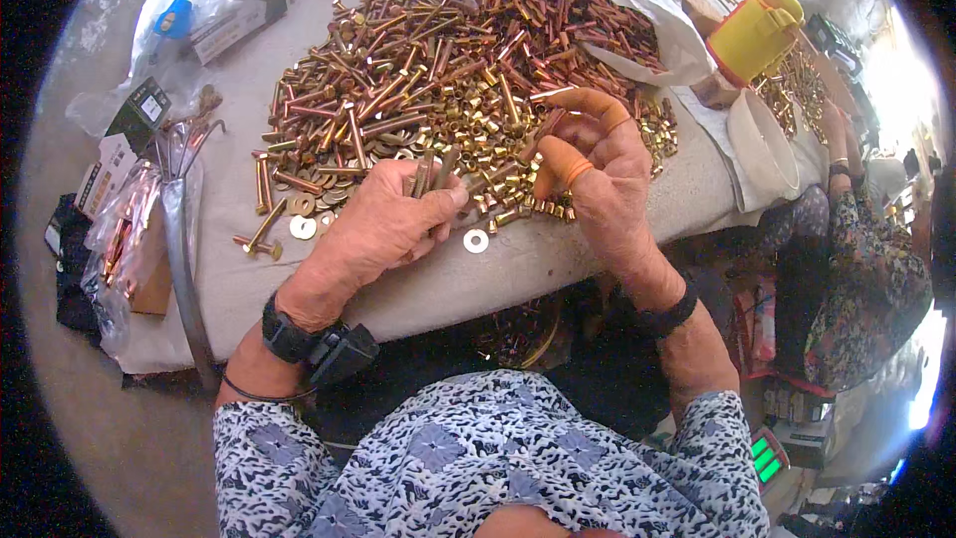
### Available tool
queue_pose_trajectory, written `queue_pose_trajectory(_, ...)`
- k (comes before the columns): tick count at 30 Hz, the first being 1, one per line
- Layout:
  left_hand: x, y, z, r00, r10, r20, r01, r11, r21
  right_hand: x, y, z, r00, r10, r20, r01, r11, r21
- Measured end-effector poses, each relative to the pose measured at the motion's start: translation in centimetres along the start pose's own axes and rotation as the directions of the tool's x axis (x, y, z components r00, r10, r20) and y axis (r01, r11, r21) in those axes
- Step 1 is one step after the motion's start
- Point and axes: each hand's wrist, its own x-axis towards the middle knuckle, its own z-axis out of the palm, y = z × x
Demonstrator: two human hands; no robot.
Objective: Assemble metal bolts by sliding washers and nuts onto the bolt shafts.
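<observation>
Near nine o'clock from a loose washer [476, 240], the left hand [376, 221] grips a few bolts [446, 169], probably stiff, light and slippery, best pinched by their shanks. At two o'clock, the right hand [609, 179] curls above brass-coloured sleeves [484, 125]; whether it holds anything cannot be told.

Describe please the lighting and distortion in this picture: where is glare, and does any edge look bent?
Head view: strong white glare washes out the right rim; in the head view, the front edge of the table bows; in the head view, the bolts show small glints, while the left hand and right hand look fairly sharp.
</observation>
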Motion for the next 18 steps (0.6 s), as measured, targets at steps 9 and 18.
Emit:
queue_pose_trajectory(9,-0.1,0.2,0.0,1.0,0.002,-0.001,-0.002,0.999,0.048,-0.4,0.1,0.7,0.99,0.137,0.033,-0.141,0.97,0.198)
queue_pose_trajectory(18,-0.2,0.4,0.1,1.0,0.004,-0.012,-0.003,0.998,0.06,-0.1,0.0,-0.2,0.996,0.054,0.076,-0.065,0.986,0.155)
